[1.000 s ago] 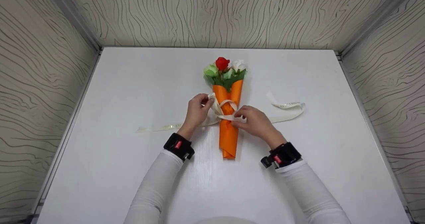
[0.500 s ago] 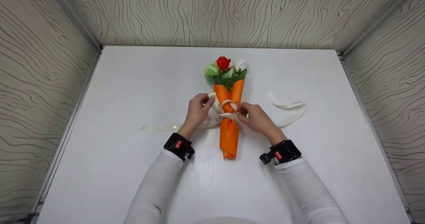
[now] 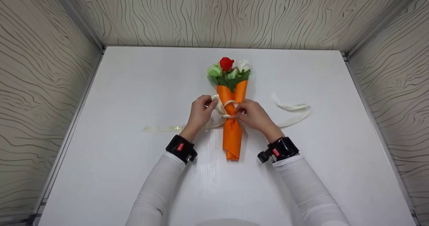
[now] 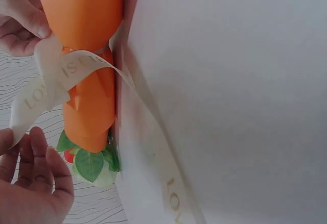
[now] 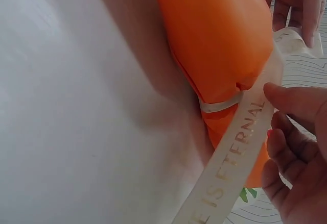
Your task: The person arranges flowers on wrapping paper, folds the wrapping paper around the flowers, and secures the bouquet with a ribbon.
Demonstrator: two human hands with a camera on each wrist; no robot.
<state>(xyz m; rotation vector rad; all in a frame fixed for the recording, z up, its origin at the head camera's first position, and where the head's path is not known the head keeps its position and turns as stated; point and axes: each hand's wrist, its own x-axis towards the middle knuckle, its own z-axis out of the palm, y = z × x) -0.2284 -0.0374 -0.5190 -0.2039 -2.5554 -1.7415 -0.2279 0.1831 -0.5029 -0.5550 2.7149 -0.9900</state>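
A bouquet wrapped in orange paper [image 3: 232,139] lies on the white table, its red rose [image 3: 226,63], white rose [image 3: 243,65] and green blooms [image 3: 214,71] pointing away from me. Cream ribbon [image 5: 240,142] with gold lettering runs round the narrow middle of the wrap. To the left of the bouquet, my left hand [image 3: 200,111] pinches a folded loop of this ribbon between thumb and fingers. My right hand [image 3: 256,115] has thumb and forefinger on the ribbon at the front of the wrap, pinching it; its other fingers are loosely curled.
One ribbon tail [image 3: 164,128] stretches left across the table [image 3: 110,172]; the other tail [image 3: 296,107] curls on the right side. Patterned walls [image 3: 214,16] enclose the back and both sides.
My right hand has shifted leftward over the wrap, closer to the ribbon's crossing, after moving up along the ribbon. The left hand keeps its hold on the loop, almost still.
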